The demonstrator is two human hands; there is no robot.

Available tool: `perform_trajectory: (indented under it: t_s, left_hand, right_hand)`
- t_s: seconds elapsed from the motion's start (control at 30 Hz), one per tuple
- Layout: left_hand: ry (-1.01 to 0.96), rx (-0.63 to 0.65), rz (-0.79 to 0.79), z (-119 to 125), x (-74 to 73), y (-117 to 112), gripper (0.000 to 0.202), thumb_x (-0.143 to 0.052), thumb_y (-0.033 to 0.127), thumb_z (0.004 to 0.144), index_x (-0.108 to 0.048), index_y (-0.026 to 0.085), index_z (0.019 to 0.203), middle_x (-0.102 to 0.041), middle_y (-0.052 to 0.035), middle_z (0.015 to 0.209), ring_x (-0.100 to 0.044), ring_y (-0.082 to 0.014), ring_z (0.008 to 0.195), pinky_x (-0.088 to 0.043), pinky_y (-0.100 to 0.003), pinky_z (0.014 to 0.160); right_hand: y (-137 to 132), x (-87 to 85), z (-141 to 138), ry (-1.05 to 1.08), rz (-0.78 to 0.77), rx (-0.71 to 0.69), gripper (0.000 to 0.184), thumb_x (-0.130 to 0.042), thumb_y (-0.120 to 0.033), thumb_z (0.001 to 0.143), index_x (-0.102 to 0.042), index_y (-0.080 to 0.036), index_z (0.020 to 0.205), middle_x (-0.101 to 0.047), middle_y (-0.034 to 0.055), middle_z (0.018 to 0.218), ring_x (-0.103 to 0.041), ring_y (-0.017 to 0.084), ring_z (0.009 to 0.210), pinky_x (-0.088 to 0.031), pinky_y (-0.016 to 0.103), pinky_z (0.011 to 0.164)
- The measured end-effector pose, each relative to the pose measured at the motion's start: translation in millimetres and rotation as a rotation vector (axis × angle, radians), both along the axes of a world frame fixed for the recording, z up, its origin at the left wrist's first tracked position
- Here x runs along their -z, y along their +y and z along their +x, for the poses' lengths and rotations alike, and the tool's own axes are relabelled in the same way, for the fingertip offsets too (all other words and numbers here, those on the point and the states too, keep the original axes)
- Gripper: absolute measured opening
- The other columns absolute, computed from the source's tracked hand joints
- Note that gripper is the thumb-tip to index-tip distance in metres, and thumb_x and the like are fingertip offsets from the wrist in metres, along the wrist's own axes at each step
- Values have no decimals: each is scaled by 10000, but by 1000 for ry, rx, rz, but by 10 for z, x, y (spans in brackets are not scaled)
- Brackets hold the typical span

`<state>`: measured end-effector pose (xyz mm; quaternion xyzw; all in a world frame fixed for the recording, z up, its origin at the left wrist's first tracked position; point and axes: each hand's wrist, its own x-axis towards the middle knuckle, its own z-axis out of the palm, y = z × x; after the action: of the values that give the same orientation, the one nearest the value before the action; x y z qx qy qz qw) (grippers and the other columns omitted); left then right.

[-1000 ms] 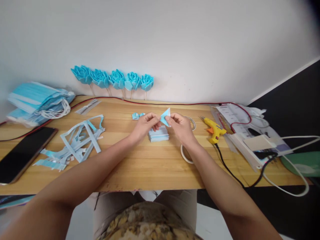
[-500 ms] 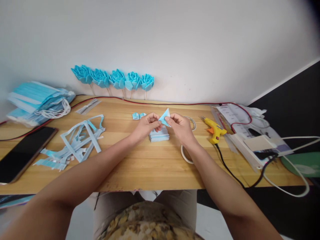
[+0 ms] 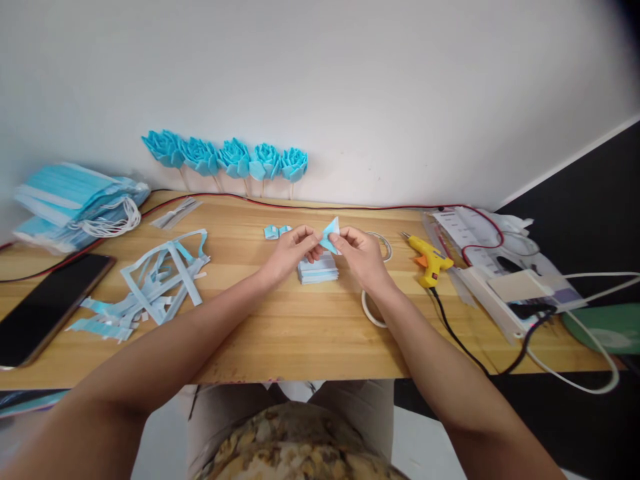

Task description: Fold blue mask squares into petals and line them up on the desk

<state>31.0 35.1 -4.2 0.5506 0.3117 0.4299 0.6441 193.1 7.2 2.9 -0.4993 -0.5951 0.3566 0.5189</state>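
Observation:
Both hands meet over the middle of the wooden table point(image 3: 300, 333). My left hand point(image 3: 293, 252) and my right hand point(image 3: 363, 257) each pinch a small folded blue piece point(image 3: 331, 235) of mask fabric, its point sticking up between the fingertips. Just below the hands lies a small stack of cut blue squares point(image 3: 319, 270). Two little folded blue bits point(image 3: 276, 231) sit on the table just left of my left hand.
Several blue fabric roses point(image 3: 230, 157) lean against the wall. Cut mask strips point(image 3: 155, 280), a pile of face masks point(image 3: 75, 200) and a black phone point(image 3: 47, 307) lie left. A yellow glue gun point(image 3: 427, 259), tape roll point(image 3: 370, 310), cables and papers point(image 3: 500, 267) crowd the right.
The hands stay in place; the fingers have shifted slightly on the blue piece, which tilts a little differently.

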Motion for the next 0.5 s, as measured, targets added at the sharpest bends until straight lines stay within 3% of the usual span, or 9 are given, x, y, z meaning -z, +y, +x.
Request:
perform_trajectory:
  t_s: [0.17,0.37,0.5]
  left_hand:
    - [99,-3,88,9,0,-9,334,-660,468,787,-578,147,749,-603,-5,622,-532,-94,544,-425,-222,539]
    - [74,-3,80,3,-16,-11,315,-678,443,780,-574,150,726,-591,6,595,-515,-87,520,-415,-216,525]
    - [-1,-3,46,-12,-21,-2,319,-668,440,793,-573,146,716,-596,1,608,-520,-82,531,-415,-215,536]
  right_hand:
    - [-2,25,-28,28,-18,-49,209,-628,-386,817,-622,-188,750,-578,-26,667,-495,111,614,-378,237,588]
    - [-9,7,-20,1,-11,-35,250,-600,-425,837,-617,-192,748,-578,-20,677,-510,118,634,-408,241,606]
    - [34,-2,47,43,41,18,212,-566,-388,858,-639,-214,955,-637,6,824,-588,145,783,-477,278,758]
